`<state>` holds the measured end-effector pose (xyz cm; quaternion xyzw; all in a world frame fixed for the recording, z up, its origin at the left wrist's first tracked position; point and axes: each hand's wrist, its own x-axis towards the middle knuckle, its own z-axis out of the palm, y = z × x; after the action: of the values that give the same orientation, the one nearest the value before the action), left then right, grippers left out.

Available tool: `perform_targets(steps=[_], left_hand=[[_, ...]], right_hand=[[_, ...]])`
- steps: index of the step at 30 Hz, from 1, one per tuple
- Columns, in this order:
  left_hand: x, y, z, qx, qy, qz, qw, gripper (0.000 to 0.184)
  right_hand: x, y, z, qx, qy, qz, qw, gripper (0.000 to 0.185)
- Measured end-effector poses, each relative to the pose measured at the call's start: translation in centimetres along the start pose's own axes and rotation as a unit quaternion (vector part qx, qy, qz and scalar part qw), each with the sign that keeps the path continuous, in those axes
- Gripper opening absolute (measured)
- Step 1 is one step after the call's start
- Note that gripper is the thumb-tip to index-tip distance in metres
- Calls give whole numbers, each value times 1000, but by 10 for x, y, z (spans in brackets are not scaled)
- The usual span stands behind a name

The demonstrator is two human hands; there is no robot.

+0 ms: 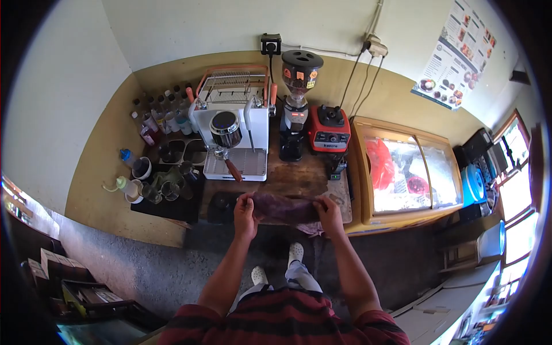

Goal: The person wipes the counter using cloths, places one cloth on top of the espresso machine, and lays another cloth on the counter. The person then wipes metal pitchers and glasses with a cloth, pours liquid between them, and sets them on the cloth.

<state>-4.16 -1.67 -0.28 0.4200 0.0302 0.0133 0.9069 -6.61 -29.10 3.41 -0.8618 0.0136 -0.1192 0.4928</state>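
Observation:
A dark purplish cloth is stretched between my two hands, over the front edge of the wooden counter. My left hand grips its left end, fingers closed. At the right end, my right hand pinches the cloth's edge. Behind them stands a white espresso machine with a wooden-handled portafilter fitted in its group. To the right of the machine is a coffee grinder. A second, pinkish cloth hangs below the counter edge near my right hand.
A red blender base stands beside the grinder. A glass-topped chest freezer adjoins the counter on the right. Several bottles, metal containers and glass jugs crowd the left side. Boxes sit at lower left.

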Motion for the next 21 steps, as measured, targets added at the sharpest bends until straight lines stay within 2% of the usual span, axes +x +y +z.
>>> perform_targets(steps=[2,4,5,6,7,8,9,10,11,13,16,19,21], left_hand=[[30,-11,6,17,19,11,1000,23],[54,-27,9,77,77,23,994,24],[61,-36,8,111,107,27,988,26],[67,-51,2,131,179,-13,975,33],[67,-60,0,292,187,64,936,34],[63,-71,-2,444,186,135,866,36],[58,-83,-3,582,175,198,769,38],[57,-94,-5,591,113,241,761,38],[64,-103,0,610,33,235,756,37],[77,-125,12,631,-127,210,736,34],[130,-174,20,707,-160,168,668,38],[157,-207,24,857,-72,108,499,59],[166,-219,25,860,-70,115,493,71]], right_hand=[[50,4,-4,-23,-41,4,999,27],[98,21,4,-124,-50,-9,991,32],[114,34,12,-171,-55,-16,984,35],[121,47,22,-198,-42,-23,979,38],[126,61,33,-224,-26,-31,974,40],[129,76,42,-251,-9,-35,967,43],[124,93,50,-236,-44,-25,970,43],[115,112,57,-221,-78,-16,972,44],[106,130,63,-207,-112,-7,972,44],[85,161,74,-251,-98,-40,962,48],[84,181,80,-281,-117,-72,950,55],[87,184,80,-281,-149,-65,946,61],[99,182,80,-288,-162,-60,942,63]])
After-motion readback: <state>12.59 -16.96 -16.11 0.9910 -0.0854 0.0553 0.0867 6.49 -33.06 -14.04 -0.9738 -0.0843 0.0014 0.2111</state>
